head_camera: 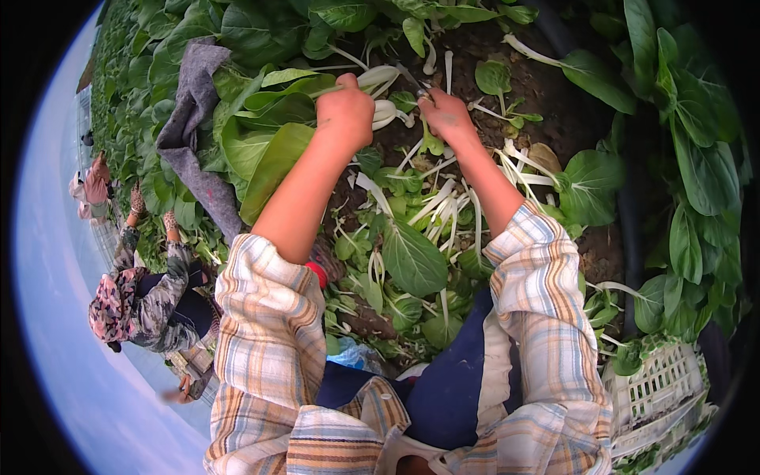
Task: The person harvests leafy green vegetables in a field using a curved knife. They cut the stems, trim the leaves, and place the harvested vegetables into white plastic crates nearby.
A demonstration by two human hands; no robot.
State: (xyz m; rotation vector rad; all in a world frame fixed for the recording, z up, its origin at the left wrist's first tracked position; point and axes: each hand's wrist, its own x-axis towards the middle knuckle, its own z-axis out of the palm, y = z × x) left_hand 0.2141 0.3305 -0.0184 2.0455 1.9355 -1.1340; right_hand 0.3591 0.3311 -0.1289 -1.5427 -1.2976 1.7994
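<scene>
My left hand (346, 113) is closed around a leafy bok choy plant (380, 77), whose pale base points right and whose broad green leaves spread to the left. A second pale bok choy base (386, 114) shows just beside the same hand. My right hand (446, 116) grips a knife, its narrow metal blade (408, 76) angled up and left towards the base of the held plant. The knife's handle is mostly hidden in my fingers. Cut leaves and white stalks (445, 208) lie on the soil below and between my forearms.
Standing bok choy (160, 65) grows at the upper left, with a grey cloth (189, 127) over it. More plants (700, 148) line the right, beside a dark hose (628, 237). A white plastic crate (653, 386) is at the lower right. Co-workers (160, 303) are at the left.
</scene>
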